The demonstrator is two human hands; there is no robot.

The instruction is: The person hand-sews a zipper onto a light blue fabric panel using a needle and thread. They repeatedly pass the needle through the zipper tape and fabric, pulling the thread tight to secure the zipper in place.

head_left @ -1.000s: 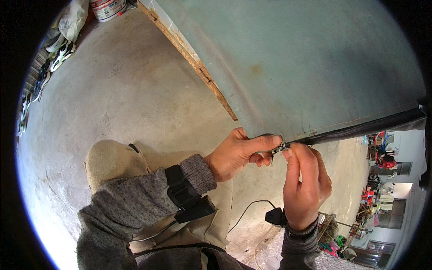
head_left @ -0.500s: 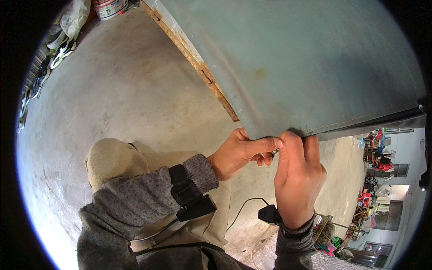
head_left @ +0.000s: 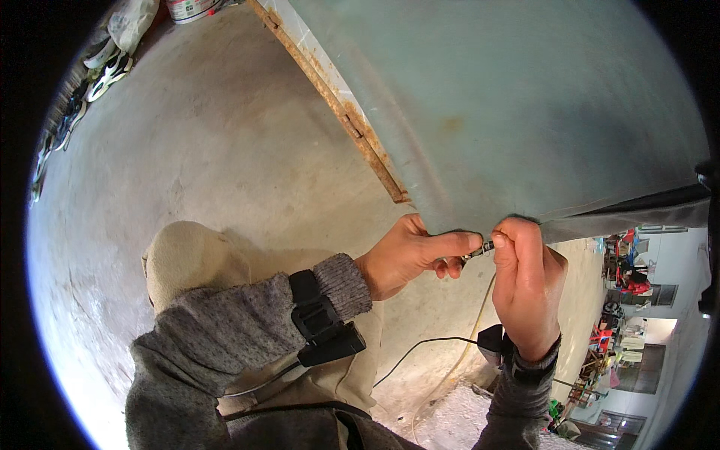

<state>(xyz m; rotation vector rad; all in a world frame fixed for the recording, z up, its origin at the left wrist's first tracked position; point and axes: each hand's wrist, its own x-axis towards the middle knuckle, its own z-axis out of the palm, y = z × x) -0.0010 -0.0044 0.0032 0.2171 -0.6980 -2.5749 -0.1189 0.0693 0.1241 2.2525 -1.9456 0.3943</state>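
Grey-green sheet (head_left: pixel 517 127) looks soft; its edge pinches well. Left hand (head_left: pixel 409 251) pinches there; right hand (head_left: pixel 529 281), beside it, pinches a dark piece (head_left: pixel 487 246).

The left forearm (head_left: pixel 225 334) is reaching in from the lower left, slanting up toward the right; the left wrist (head_left: pixel 373 274) is running nearly in line with it; the left hand (head_left: pixel 409 255) is gripping, its left thumb (head_left: pixel 457 243) lying extended and pointing right, its visible fingers (head_left: pixel 448 268) curling in underneath; the right forearm (head_left: pixel 514 397) is rising steeply from the lower edge; the right hand (head_left: pixel 529 289) is standing almost upright, its right thumb (head_left: pixel 506 259) and index finger pinching, its remaining fingers bending behind and partly hiding; the two hands are facing each other, thumb tips hovering near but apart.
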